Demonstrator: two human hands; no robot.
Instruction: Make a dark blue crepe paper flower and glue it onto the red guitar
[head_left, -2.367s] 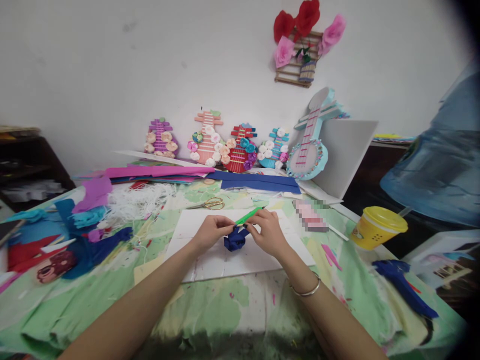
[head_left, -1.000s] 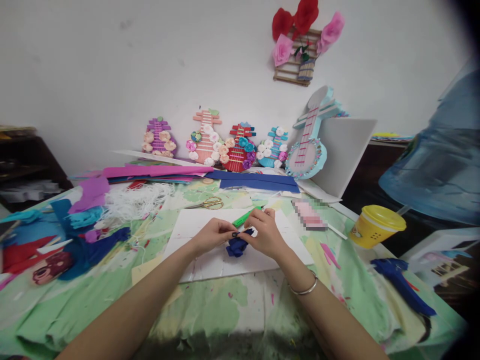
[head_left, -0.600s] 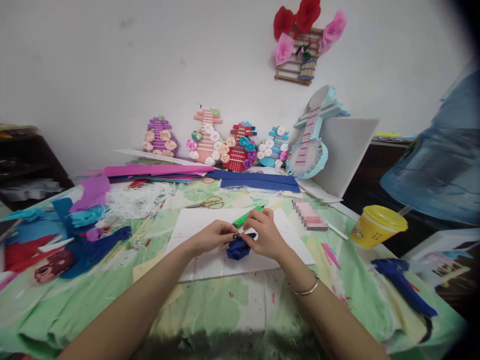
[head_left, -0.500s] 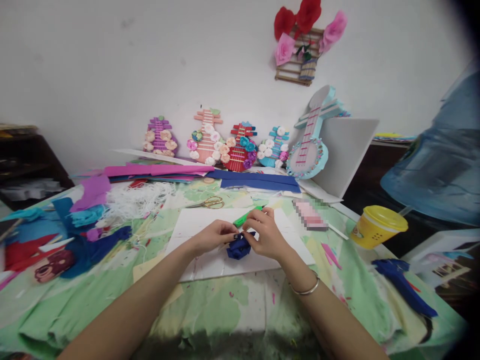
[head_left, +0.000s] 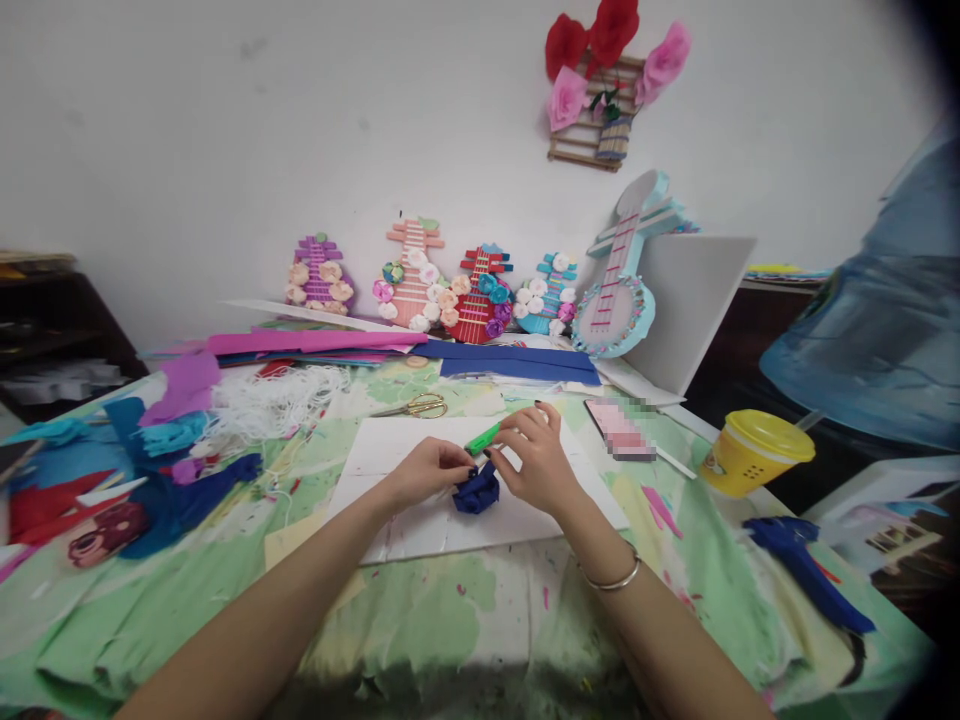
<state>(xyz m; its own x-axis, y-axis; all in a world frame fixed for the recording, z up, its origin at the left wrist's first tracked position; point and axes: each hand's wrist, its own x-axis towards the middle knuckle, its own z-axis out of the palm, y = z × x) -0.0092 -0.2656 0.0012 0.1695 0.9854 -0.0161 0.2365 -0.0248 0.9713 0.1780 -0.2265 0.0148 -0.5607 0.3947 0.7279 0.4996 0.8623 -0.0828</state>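
Observation:
A crumpled dark blue paper piece (head_left: 478, 492) rests over the white board (head_left: 420, 530), between my two hands. My left hand (head_left: 431, 468) pinches its upper left edge with thumb and fingertips. At its upper right is my right hand (head_left: 536, 455), whose fingers are curved and spread, with the thumb close beside the blue paper. Just beyond my fingers lies a green pen-like tool (head_left: 484, 438), partly hidden by my right hand.
Gold-handled scissors (head_left: 426, 405) lie behind the board. A phone (head_left: 621, 430), a yellow-lidded cup (head_left: 757, 450) and a blue glue gun (head_left: 810, 572) are at the right. White string (head_left: 274, 400) and coloured paper scraps (head_left: 187, 390) cover the left. Decorated paper instruments (head_left: 480, 300) line the wall.
My right hand's fingers have lifted and spread, and its thumb has drawn back from the blue paper. My left hand has barely moved.

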